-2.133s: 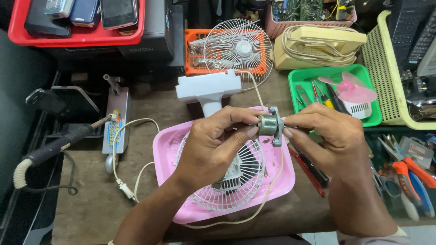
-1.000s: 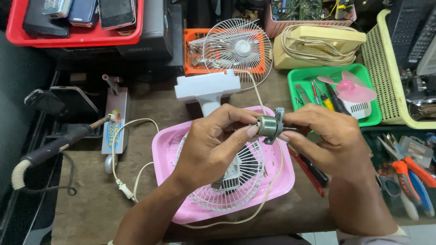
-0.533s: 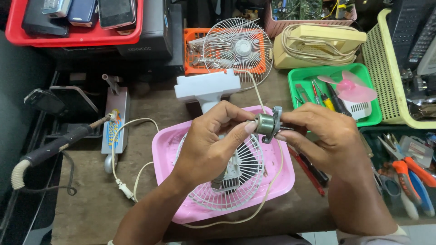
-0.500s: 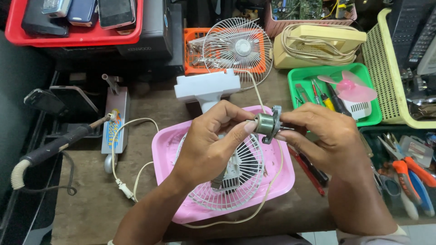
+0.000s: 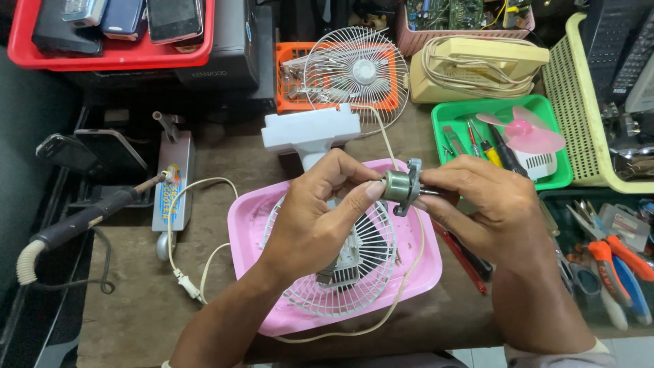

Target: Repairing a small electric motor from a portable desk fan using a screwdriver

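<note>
Both hands pinched small fan motor [image 5: 398, 186] above pink fan housing [image 5: 422, 272]: left hand [image 5: 317, 218] on body, right hand [image 5: 487, 211] on shaft; green tray [image 5: 555, 178] held screwdrivers [image 5: 480, 140], pink fan blade [image 5: 523, 131]; red tray [image 5: 109, 60] held phones [image 5: 174, 17].

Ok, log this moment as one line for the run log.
left hand: grips small motor | right hand: holds motor's shaft end | below: pink fan on table

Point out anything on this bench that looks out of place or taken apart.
The pink fan lies dismantled: its small motor is out, held between left hand and right hand, and its pink blade sits in the green tray.
</note>
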